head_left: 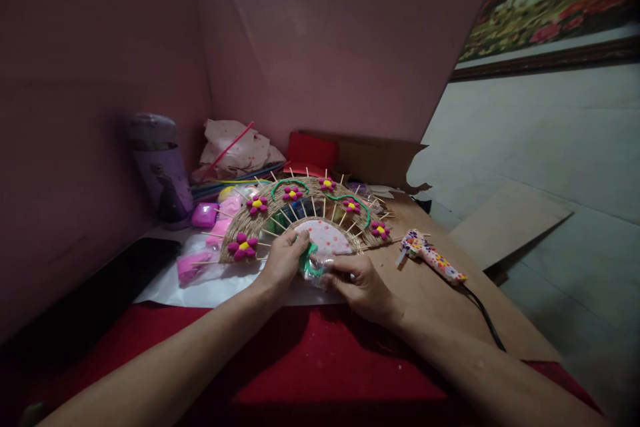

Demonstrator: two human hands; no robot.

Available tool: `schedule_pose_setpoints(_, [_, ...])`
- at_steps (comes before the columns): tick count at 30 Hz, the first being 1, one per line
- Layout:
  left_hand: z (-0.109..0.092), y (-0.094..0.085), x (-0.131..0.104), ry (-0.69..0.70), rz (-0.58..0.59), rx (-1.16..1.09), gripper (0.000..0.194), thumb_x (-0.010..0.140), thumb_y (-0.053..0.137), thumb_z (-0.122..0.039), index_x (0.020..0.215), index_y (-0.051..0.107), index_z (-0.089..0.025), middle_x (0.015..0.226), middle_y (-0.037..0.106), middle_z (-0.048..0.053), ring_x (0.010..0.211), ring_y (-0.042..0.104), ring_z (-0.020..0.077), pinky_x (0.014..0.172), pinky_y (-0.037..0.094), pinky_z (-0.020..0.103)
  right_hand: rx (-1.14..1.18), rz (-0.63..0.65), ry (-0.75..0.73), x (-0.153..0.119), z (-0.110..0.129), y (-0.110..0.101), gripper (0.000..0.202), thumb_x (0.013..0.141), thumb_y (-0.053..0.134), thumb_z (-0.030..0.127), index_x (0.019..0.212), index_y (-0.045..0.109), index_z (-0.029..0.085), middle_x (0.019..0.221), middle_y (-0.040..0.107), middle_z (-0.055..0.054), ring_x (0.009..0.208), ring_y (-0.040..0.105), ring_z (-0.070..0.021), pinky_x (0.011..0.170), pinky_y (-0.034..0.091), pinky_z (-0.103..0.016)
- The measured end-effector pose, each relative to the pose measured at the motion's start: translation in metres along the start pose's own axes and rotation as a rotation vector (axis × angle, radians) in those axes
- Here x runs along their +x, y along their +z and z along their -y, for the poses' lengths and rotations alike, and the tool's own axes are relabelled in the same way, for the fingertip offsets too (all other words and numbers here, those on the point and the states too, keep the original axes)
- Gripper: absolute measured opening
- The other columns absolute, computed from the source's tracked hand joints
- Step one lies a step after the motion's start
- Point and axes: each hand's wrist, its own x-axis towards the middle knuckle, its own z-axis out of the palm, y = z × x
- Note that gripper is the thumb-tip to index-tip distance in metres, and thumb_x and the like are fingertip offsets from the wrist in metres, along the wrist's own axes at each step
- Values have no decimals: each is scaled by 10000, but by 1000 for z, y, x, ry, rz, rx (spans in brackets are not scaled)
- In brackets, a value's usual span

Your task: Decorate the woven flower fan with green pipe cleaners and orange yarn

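Note:
A small clear plastic packet with green clay [312, 264] is held between both hands near the middle. My left hand [283, 263] pinches its left side, thumb on the green clay. The fingers of my right hand [361, 283] are closed on the packet's right edge. Just behind them lies a half-round fan [313, 195] of twine and thin sticks, with magenta and yellow flowers, green wavy strips and a dotted cloth centre. Its lower middle is partly covered by my left hand.
A flowered glue gun [433, 261] with a black cord lies on cardboard [450, 307] at right. Pink packets [193, 268] sit left of the fan, near a purple tumbler [163, 173] and a dark flat object [105, 287]. Pink panels stand behind; red cloth [310, 360] covers the front.

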Motion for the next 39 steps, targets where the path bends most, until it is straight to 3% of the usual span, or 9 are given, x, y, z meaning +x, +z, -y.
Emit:
schedule_pose_setpoints(8, [0, 6, -8, -30, 83, 9, 359, 650, 654, -494, 667, 517, -163, 500, 474, -56, 379, 397, 66, 334, 322, 181, 159, -113, 15, 0, 9, 2, 160, 806, 604, 283, 880, 722, 202, 710, 690, -33, 657, 623, -162, 621, 510, -275])
schedule_pose_setpoints(15, [0, 3, -4, 96, 22, 154, 313, 717, 589, -481, 689, 504, -181, 518, 448, -62, 390, 378, 71, 353, 304, 190, 380, -47, 214, 2, 7, 0, 211, 831, 565, 368, 757, 605, 175, 475, 531, 49, 406, 447, -76, 418, 367, -192])
schedule_pose_setpoints(18, [-3, 1, -5, 248, -56, 318, 242, 785, 535, -420, 793, 517, -179, 657, 520, -21, 509, 459, 98, 466, 376, 224, 276, -130, 181, 0, 5, 1, 193, 848, 544, 344, 766, 586, 174, 490, 529, 46, 414, 447, -78, 434, 369, -201])
schedule_pose_setpoints(22, [-9, 2, -15, 601, -163, 660, 179, 804, 535, -293, 934, 531, -170, 941, 559, 71, 836, 515, 183, 709, 413, 307, 190, -269, 130, 1, 6, 2, 172, 853, 542, 325, 778, 582, 177, 514, 523, 34, 454, 480, -97, 461, 383, -218])
schedule_pose_setpoints(25, [-10, 4, -23, 814, -139, 767, 146, 798, 546, -254, 920, 556, -174, 957, 564, 83, 900, 491, 204, 756, 382, 318, 200, -336, 140, 2, 8, 1, 162, 855, 541, 321, 777, 566, 181, 528, 517, 33, 455, 471, -94, 450, 376, -214])
schedule_pose_setpoints(27, [-8, 5, -27, 776, -26, 795, 118, 819, 530, -290, 801, 579, -185, 804, 588, 54, 762, 501, 177, 679, 367, 292, 209, -365, 146, 3, 7, 1, 148, 857, 535, 318, 796, 559, 185, 544, 511, 35, 461, 470, -95, 449, 380, -212])
schedule_pose_setpoints(31, [0, 7, -28, 505, 197, 794, 309, 833, 507, -405, 635, 603, -188, 559, 561, 17, 530, 455, 129, 536, 307, 261, 161, -420, 116, 3, 4, 2, 123, 864, 521, 300, 825, 558, 189, 641, 533, 16, 558, 512, -109, 505, 416, -214])
schedule_pose_setpoints(34, [3, 7, -26, 402, 236, 708, 345, 838, 484, -448, 675, 625, -179, 586, 589, 20, 543, 497, 129, 525, 325, 250, 145, -413, 96, 3, 3, 3, 126, 870, 517, 286, 806, 558, 185, 632, 527, 21, 546, 504, -101, 497, 409, -207])
schedule_pose_setpoints(39, [0, 9, -25, 416, 277, 629, 344, 873, 434, -416, 692, 585, -165, 628, 587, 10, 584, 520, 117, 558, 376, 239, 211, -355, 67, 2, 4, 4, 102, 884, 508, 279, 868, 555, 190, 558, 530, 43, 479, 515, -95, 458, 405, -198])
